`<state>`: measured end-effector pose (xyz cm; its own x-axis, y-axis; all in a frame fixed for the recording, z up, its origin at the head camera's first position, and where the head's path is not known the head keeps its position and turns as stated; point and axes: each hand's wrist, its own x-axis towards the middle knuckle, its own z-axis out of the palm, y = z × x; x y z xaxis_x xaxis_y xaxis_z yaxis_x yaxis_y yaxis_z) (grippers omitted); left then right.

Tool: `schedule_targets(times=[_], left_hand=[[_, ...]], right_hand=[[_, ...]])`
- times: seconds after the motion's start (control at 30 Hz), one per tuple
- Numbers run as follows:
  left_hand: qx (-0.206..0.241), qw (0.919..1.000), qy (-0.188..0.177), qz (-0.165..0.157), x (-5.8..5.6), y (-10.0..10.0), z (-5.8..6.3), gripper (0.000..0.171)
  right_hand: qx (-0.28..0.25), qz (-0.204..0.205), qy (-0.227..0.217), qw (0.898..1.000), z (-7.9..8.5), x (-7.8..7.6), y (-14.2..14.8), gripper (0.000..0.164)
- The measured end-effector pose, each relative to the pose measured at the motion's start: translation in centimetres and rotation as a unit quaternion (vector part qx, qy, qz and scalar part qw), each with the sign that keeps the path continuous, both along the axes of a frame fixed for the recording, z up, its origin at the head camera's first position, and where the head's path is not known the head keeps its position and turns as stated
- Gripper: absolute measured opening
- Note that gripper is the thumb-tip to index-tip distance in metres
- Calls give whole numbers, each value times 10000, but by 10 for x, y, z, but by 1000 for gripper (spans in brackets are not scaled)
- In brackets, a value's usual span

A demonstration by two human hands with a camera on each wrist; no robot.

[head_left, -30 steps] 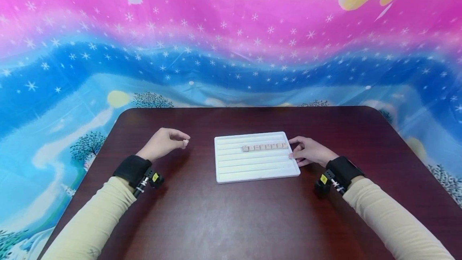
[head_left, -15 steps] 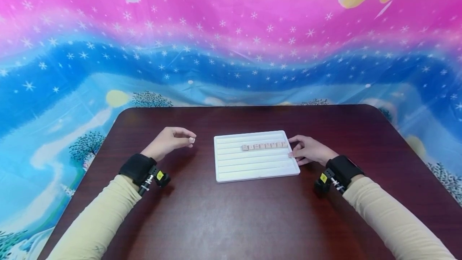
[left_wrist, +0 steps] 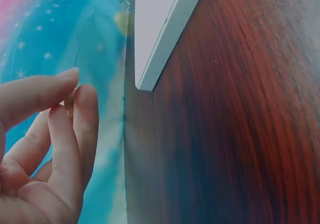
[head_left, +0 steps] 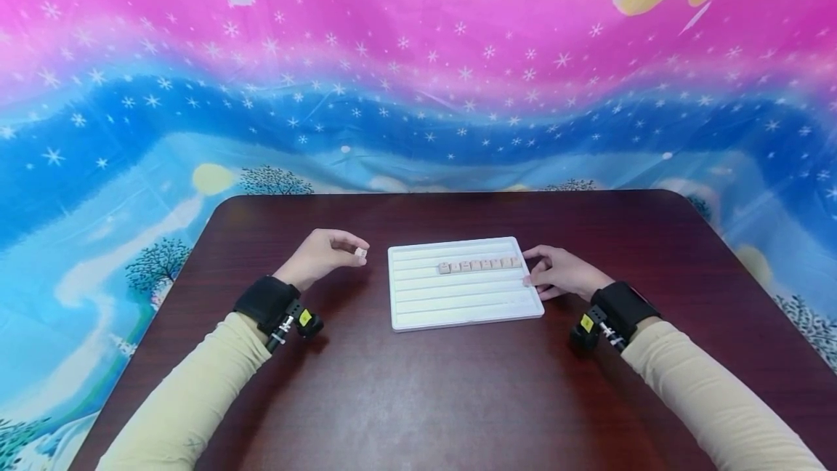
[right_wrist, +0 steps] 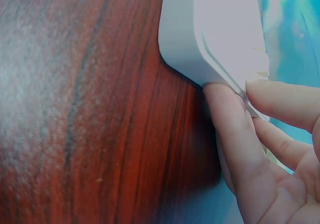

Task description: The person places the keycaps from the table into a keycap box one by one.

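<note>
My left hand (head_left: 322, 256) pinches a small pale block (head_left: 361, 254) between thumb and fingertips, held left of the white tray. In the left wrist view the block (left_wrist: 70, 104) is mostly covered by the fingers. The white ridged tray (head_left: 458, 310) lies on the table, long side across. One groove in its upper half carries a row of several pale pink blocks (head_left: 485, 265) with small dark marks, reaching to the right rim. My right hand (head_left: 562, 273) grips the tray's right edge, with fingertips on the rim and against the side wall (right_wrist: 182, 49).
The dark reddish-brown table (head_left: 405, 398) has rounded far corners. Behind it hangs a pink and blue snowflake cloth (head_left: 418, 93). Each wrist wears a black band with a small camera, the left camera (head_left: 307, 322) low over the table.
My left hand has moved right with the pinched block, closer to the tray's left edge. The right hand, the tray and the row of blocks stay in place.
</note>
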<state>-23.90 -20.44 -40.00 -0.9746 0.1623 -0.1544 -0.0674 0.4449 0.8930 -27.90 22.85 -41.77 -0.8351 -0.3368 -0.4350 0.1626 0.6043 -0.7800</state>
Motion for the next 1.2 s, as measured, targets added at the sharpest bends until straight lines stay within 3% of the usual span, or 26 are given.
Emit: schedule_targets(times=[0.37, 0.77, 0.97, 1.2], left_hand=[[-6, 9998, 178, -62, -3, 22, 6, 34], [759, 9966, 104, -303, -10, 42, 6, 35], [652, 9971, 18, -384, -12, 51, 5, 33], [94, 9994, 166, -301, -17, 64, 4, 34]], right_hand=[[-42, -10, -47, 10000, 0, -1, 0, 70], [-75, 107, 69, 9999, 1, 1, 2, 69], [-65, 90, 46, 9999, 0, 1, 2, 69], [-52, 68, 22, 10000, 0, 0, 2, 69]])
